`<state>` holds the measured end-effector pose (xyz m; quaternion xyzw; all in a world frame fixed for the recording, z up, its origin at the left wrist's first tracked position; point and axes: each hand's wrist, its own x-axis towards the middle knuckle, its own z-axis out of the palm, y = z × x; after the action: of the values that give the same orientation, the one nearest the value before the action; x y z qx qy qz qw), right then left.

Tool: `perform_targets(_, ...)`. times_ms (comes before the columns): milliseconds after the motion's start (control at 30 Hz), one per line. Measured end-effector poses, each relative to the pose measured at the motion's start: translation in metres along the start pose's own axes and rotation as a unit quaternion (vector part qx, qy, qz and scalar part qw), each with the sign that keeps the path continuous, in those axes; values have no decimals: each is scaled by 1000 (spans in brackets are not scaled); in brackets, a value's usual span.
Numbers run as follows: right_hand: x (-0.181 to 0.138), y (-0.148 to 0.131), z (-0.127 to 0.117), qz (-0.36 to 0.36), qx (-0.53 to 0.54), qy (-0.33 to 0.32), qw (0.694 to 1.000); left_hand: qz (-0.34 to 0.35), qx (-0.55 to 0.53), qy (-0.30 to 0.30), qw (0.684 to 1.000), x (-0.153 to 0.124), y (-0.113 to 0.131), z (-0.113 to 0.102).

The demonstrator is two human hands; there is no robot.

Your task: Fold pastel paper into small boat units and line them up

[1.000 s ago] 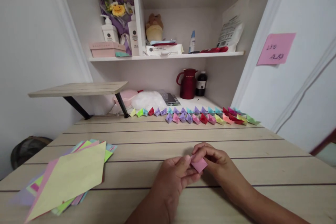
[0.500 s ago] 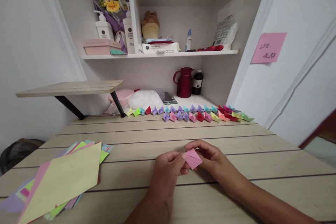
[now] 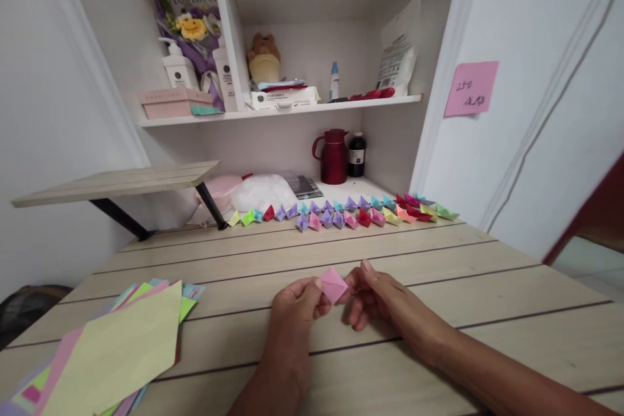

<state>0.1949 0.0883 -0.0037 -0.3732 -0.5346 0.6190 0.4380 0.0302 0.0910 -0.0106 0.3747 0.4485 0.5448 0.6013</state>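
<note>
A small pink folded paper square (image 3: 333, 285) with a crease line across it is held up above the table. My left hand (image 3: 298, 302) pinches its left corner between thumb and fingers. Just to the right, my right hand (image 3: 377, 296) has its thumb raised and its fingers apart. Its index fingertip is close to the paper's right corner; whether it touches cannot be made out. Beyond the hands, several small folded paper boats (image 3: 338, 220) in many colours stand in two rows along the back of the table.
A fanned stack of coloured paper sheets (image 3: 121, 344) lies on the slatted table (image 3: 234, 266) at the left. Behind it stands a small raised shelf (image 3: 121, 182) on black legs. A red thermos jug (image 3: 334, 157) and a dark bottle (image 3: 357, 155) stand at the back.
My right thumb has lifted off the paper and the right fingers have spread apart. The left hand keeps its pinch. The camera view has turned slightly right.
</note>
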Motion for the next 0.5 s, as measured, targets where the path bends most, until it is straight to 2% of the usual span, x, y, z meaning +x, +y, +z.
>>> perform_targets(233, -4, -5, 1, -12, -73, -43, 996, 23, 85, -19, 996, -6, -1, 5)
perform_targets(367, -2, -1, -3, -3, -68, -35, 997, 25, 89, -34, 995, -9, 1, 7)
perform_targets(433, -2, 0, -4, -23, -50, -40, 998, 1, 43, -69, 997, -11, 4, 5)
perform_targets(500, -3, -1, -5, -42, -34, -45, 998, -36, -26, -135, 990, -13, 7, 3)
